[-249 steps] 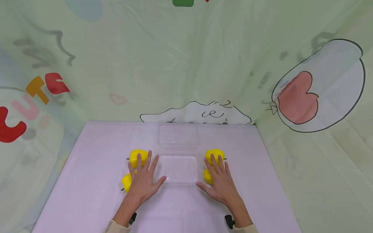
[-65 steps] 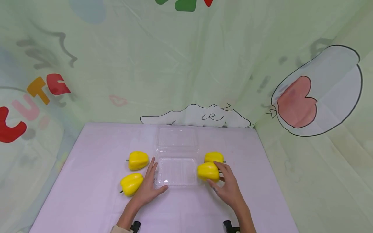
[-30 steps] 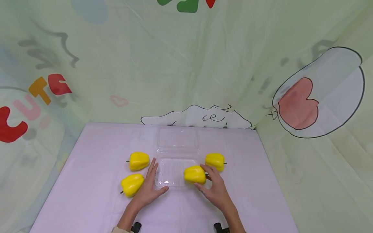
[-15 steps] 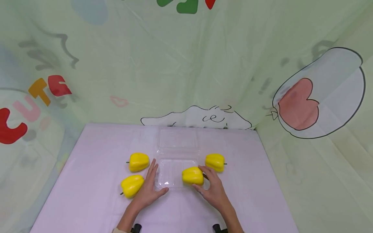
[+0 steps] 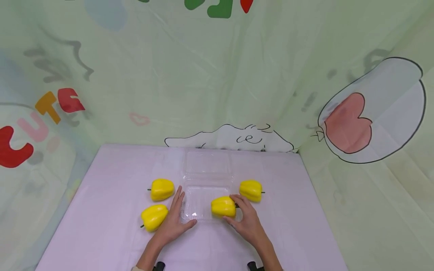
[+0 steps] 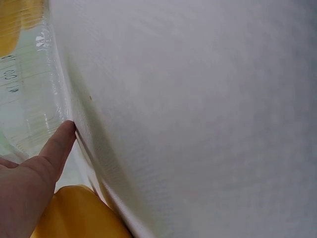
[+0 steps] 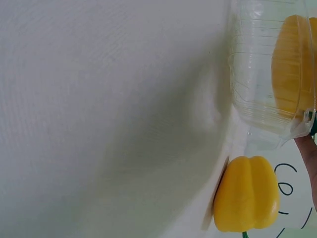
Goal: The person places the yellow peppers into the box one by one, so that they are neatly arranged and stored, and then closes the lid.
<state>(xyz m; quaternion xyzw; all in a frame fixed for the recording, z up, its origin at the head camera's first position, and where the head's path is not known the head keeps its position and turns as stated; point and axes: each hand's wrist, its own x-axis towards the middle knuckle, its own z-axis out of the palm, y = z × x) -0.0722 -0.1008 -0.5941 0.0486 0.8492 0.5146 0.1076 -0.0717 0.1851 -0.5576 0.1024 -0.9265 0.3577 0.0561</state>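
Observation:
A clear plastic clamshell box (image 5: pixel 196 203) lies open on the table, its lid (image 5: pixel 207 162) folded back to the far side. My right hand (image 5: pixel 249 222) holds a yellow bell pepper (image 5: pixel 222 206) by its stem end, thumb in front and fingers behind, at the right part of the box's base. In the right wrist view, this pepper (image 7: pixel 290 69) shows through the clear wall. My left hand (image 5: pixel 173 222) lies along the box's left side with straight fingers; in the left wrist view a fingertip (image 6: pixel 68 128) is right at the box's edge.
Two more yellow peppers lie left of the box, a far one (image 5: pixel 162 189) and a near one (image 5: pixel 154 217) beside my left hand. Another pepper (image 5: pixel 251 190) lies to the right, beyond my right hand. A printed cloth (image 5: pixel 217 75) hangs behind the table.
Both hands were spread over the peppers at first. My right hand then took the near right pepper and carried it left into the box's base; my left hand moved to the box's left side.

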